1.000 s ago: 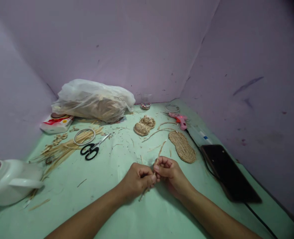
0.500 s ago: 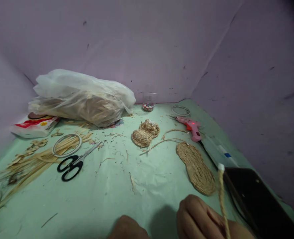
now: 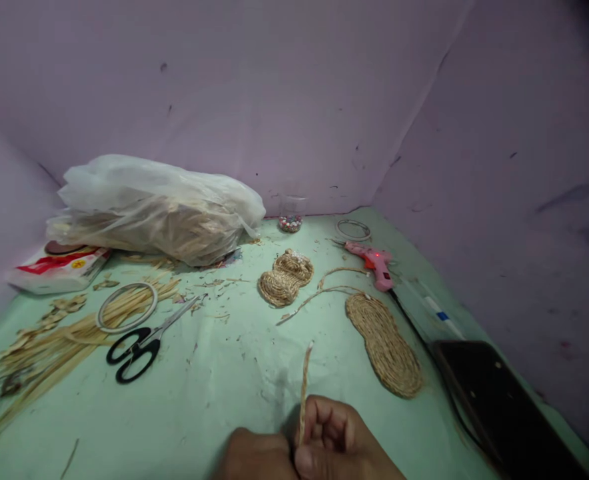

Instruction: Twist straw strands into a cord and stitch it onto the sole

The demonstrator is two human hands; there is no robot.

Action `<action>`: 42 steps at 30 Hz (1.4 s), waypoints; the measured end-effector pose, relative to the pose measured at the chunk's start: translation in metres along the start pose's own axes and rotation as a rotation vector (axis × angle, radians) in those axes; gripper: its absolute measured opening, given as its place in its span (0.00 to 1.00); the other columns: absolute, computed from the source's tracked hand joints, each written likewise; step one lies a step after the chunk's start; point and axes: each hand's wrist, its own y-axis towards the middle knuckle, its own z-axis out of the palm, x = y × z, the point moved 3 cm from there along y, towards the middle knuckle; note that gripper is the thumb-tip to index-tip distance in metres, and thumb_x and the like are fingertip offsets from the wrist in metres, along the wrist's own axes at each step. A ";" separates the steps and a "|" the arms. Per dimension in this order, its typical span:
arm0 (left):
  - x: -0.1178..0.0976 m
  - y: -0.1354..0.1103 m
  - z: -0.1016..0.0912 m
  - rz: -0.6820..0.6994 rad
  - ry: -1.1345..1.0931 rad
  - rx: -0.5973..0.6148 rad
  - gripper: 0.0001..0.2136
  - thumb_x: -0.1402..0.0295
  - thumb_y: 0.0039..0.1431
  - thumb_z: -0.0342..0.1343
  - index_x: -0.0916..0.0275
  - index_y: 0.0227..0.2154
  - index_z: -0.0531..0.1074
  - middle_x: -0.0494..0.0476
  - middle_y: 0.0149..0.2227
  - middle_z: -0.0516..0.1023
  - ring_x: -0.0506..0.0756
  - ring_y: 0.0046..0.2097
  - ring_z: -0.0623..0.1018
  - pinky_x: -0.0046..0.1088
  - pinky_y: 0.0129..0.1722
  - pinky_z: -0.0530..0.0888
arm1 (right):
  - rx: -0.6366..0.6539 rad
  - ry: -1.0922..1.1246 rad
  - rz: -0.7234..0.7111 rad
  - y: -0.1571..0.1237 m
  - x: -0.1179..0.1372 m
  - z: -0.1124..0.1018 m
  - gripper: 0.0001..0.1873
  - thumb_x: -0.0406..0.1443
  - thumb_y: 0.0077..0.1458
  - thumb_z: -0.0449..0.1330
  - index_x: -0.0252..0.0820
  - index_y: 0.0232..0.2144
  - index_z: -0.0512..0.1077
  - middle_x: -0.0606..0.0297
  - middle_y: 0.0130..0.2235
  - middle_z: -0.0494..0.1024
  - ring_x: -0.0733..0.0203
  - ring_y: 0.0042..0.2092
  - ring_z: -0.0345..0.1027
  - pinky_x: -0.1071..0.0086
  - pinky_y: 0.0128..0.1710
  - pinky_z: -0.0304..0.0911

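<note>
One cord point(image 3: 305, 383) stands pinched in the right hand point(image 3: 342, 440); whether the left hand point(image 3: 259, 457) grips, I can't tell.

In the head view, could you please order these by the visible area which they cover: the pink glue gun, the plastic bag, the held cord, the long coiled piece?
Largest to smallest:
1. Plastic bag
2. Long coiled piece
3. Pink glue gun
4. Held cord, its visible part only

1. At six o'clock, the cord point(image 3: 305, 387) looked rough and straw-like.
2. At eight o'clock, the scissors point(image 3: 149, 338) were shiny metal and smooth plastic.
3. Near nine o'clock, the bag point(image 3: 159, 217) was thin, crinkly plastic.
</note>
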 end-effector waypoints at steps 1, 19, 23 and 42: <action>-0.008 0.002 -0.001 0.059 0.023 0.004 0.10 0.59 0.42 0.57 0.56 0.13 0.71 0.51 0.12 0.67 0.50 0.16 0.66 0.25 0.17 0.57 | -0.019 -0.002 -0.015 0.002 -0.002 -0.002 0.21 0.41 0.25 0.70 0.37 0.16 0.63 0.74 0.13 0.63 0.78 0.14 0.49 0.81 0.14 0.43; -0.046 0.009 -0.026 -0.251 -0.444 -0.319 0.16 0.55 0.50 0.50 0.65 0.19 0.65 0.46 0.11 0.60 0.44 0.14 0.57 0.19 0.13 0.53 | -0.041 -0.202 0.106 -0.016 0.011 0.023 0.16 0.34 0.29 0.69 0.35 0.18 0.65 0.74 0.13 0.65 0.76 0.13 0.54 0.79 0.12 0.59; -0.044 0.009 -0.028 -0.227 -0.521 -0.333 0.14 0.58 0.51 0.51 0.65 0.20 0.65 0.46 0.12 0.62 0.44 0.13 0.58 0.19 0.12 0.53 | -0.043 -0.232 0.103 -0.017 0.011 0.025 0.15 0.33 0.30 0.68 0.35 0.18 0.64 0.76 0.13 0.63 0.76 0.13 0.53 0.78 0.12 0.58; -0.051 0.011 -0.031 -0.211 -0.649 -0.433 0.11 0.61 0.48 0.54 0.66 0.23 0.66 0.46 0.17 0.66 0.43 0.13 0.62 0.17 0.09 0.54 | 0.014 -0.394 0.069 -0.019 0.014 0.027 0.19 0.46 0.45 0.58 0.32 0.26 0.69 0.67 0.22 0.70 0.76 0.14 0.56 0.78 0.15 0.58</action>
